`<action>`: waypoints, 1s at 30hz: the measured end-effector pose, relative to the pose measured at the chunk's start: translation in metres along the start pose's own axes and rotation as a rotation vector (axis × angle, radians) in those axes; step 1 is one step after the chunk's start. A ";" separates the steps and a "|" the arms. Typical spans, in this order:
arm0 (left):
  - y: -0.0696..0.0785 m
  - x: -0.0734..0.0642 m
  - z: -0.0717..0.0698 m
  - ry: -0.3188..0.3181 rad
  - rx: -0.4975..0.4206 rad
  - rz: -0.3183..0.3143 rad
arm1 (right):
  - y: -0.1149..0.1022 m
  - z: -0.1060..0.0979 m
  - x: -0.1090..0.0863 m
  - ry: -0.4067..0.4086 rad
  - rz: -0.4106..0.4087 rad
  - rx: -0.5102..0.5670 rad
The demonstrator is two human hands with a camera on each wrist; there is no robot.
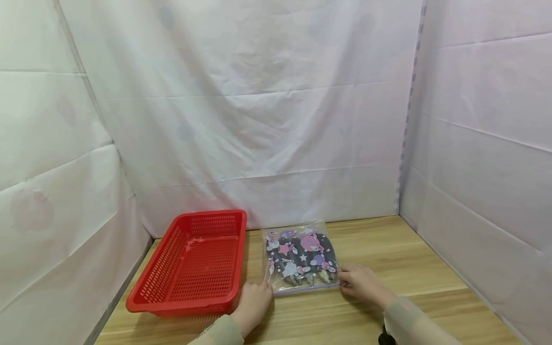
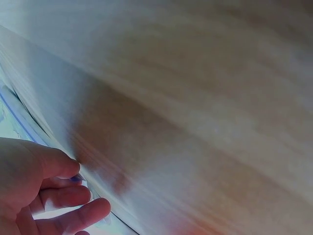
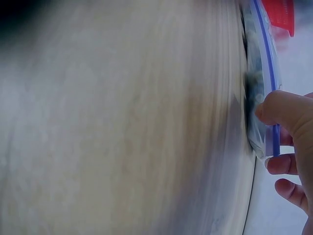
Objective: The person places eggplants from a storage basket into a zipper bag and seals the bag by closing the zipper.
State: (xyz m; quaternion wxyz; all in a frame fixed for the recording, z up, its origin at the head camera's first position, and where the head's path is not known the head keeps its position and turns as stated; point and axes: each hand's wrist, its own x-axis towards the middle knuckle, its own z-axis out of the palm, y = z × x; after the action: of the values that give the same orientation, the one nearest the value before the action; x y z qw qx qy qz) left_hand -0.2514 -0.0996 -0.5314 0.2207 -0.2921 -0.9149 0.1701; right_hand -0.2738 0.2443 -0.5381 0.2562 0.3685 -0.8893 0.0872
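Observation:
A clear zip bag point(image 1: 302, 256) printed with pink, purple and white cartoon figures lies flat on the table, its purple zip strip along the near edge. Dark contents show through it, with several pale tips near the strip; their kind is hard to tell. My left hand point(image 1: 254, 304) pinches the bag's near left corner, thumb against fingers in the left wrist view. At the near right corner, my right hand point(image 1: 362, 282) pinches the zip strip point(image 3: 269, 58) between thumb and index finger, the other fingers spread apart in the right wrist view.
A red plastic basket point(image 1: 202, 268) with perforated walls stands left of the bag, close to my left hand. White cloth point(image 1: 258, 120) hangs behind and on both sides of the wooden table point(image 1: 366, 235). A small black object point(image 1: 386, 337) shows beside the right sleeve.

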 end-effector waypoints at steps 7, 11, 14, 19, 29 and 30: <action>0.001 0.002 0.001 -0.005 0.004 0.009 | 0.003 -0.002 -0.004 0.015 0.005 -0.009; 0.002 0.004 0.001 -0.007 0.002 0.011 | 0.004 -0.004 -0.006 -0.001 0.021 -0.008; 0.003 0.004 0.001 0.012 0.008 0.009 | 0.003 -0.006 -0.006 -0.022 0.034 0.001; 0.002 0.003 0.001 0.059 0.033 -0.008 | -0.002 -0.004 -0.002 -0.104 0.060 0.025; -0.002 -0.002 -0.005 0.014 -0.062 -0.107 | -0.007 -0.002 0.007 -0.187 0.129 0.046; -0.001 -0.002 -0.006 0.019 -0.099 -0.119 | -0.007 -0.002 0.007 -0.203 0.148 0.052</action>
State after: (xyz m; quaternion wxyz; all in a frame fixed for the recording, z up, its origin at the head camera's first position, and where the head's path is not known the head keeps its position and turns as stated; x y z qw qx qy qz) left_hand -0.2473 -0.1005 -0.5263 0.2245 -0.2496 -0.9357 0.1083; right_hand -0.2720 0.2355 -0.5328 0.1482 0.3155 -0.9328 0.0913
